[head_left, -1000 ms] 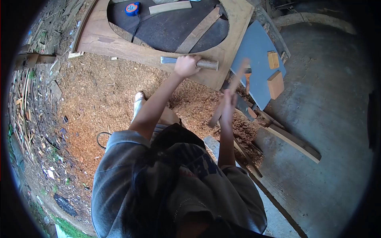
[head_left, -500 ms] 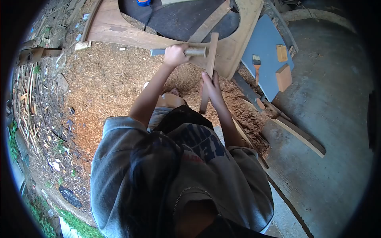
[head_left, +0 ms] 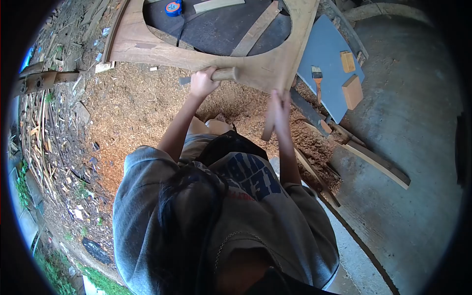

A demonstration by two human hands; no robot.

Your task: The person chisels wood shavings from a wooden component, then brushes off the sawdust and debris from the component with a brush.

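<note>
My left hand (head_left: 202,82) is wrapped around a chisel (head_left: 225,74), its thick wooden handle pointing right and its metal blade showing at the left. The chisel is held nearly level at the near edge of a wooden board (head_left: 196,56) with a large oval opening. My right hand (head_left: 280,103), smeared by motion, grips a wooden stick (head_left: 268,132). The stick's lower end hangs below the hand, while its upper part blurs against the board's near right corner. A gap separates the stick from the chisel handle.
A blue tape measure (head_left: 173,8) lies inside the oval opening, near a pale wood strip (head_left: 219,5). At the right, a grey-blue panel (head_left: 309,54) bears a paintbrush (head_left: 317,81) and wooden blocks (head_left: 352,92). Wood shavings (head_left: 132,108) cover the ground; a timber length (head_left: 376,164) lies on the concrete.
My right hand and the stick have swung right, away from the chisel's handle end. My left hand with the chisel has shifted slightly left and down.
</note>
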